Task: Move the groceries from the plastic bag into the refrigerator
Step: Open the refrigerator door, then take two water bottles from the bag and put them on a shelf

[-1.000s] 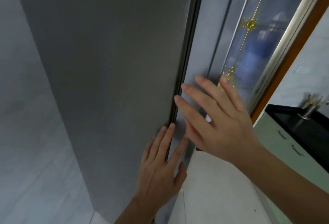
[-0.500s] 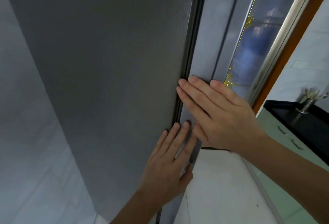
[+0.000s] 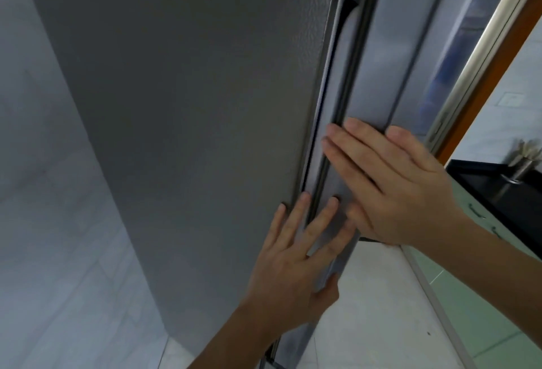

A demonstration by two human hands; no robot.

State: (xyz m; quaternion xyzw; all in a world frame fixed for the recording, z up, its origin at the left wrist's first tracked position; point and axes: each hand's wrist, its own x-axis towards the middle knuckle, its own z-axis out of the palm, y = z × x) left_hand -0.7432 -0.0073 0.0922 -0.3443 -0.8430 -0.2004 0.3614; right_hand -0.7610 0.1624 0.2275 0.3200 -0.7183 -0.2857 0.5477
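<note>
A tall grey refrigerator [image 3: 190, 104] fills the left and middle of the view, seen from close up. Its doors are closed, with a dark vertical handle recess [image 3: 337, 90] along the seam. My left hand [image 3: 296, 254] lies flat with straight, spread fingers across the seam, low down. My right hand [image 3: 390, 184] presses flat on the right door panel [image 3: 378, 60], fingers straight and together, just above my left hand. Neither hand holds anything. No plastic bag or groceries are in view.
A pale wall [image 3: 44, 192] stands to the left. To the right are a glass sliding door with a metal frame [image 3: 475, 54], a black countertop [image 3: 504, 189] over green drawers [image 3: 484, 251], and a metal cup [image 3: 522, 163]. White floor tiles [image 3: 381, 310] lie below.
Both hands have closed in on the door seam and now lie flat against it. The right hand's fingers came together. The view has shifted closer to the refrigerator.
</note>
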